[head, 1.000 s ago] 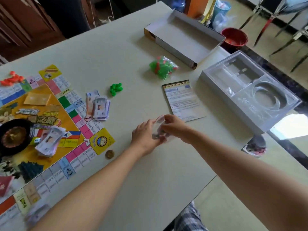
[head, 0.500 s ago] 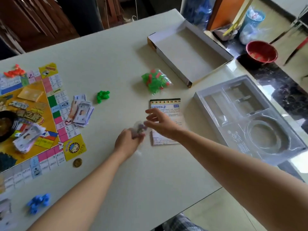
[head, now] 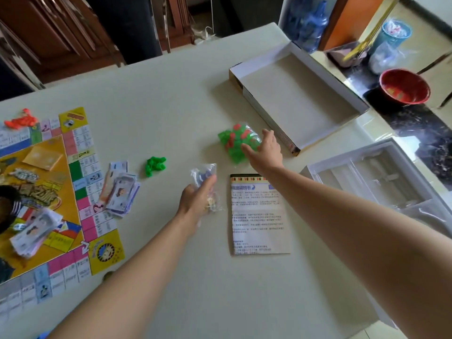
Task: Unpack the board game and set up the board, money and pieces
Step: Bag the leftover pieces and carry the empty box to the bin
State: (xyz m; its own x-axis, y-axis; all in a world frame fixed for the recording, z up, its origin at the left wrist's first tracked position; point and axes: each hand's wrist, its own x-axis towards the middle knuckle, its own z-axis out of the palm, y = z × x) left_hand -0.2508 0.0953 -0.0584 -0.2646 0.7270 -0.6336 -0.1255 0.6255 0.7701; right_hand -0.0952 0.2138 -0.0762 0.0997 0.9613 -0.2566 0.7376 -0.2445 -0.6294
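The small clear bag [head: 205,171] sits just left of the frame's centre, gripped in the left hand [head: 195,199], whose fingers curl round its lower half. Its top sticks up above the fingers, and the contents are too blurred to name. The right hand [head: 265,152] reaches up and right of it with fingers spread wide, lying against the near side of a bag of green and red pieces [head: 232,139]; it has no grip on that bag.

Below the right forearm a leaflet [head: 259,221] lies flat on the table [head: 156,99]. A loose clump of green pieces [head: 155,164] sits left of the small bag. Further left a money pile [head: 121,192] overlaps the edge of the board [head: 61,192], which fills the left of the frame. A second money pile [head: 34,232] lies on the board, and orange pieces [head: 20,121] sit at its upper corner.

In the upper right the box lid [head: 297,99] lies open side up. The plastic tray [head: 381,182] sits at the right edge, below the lid.
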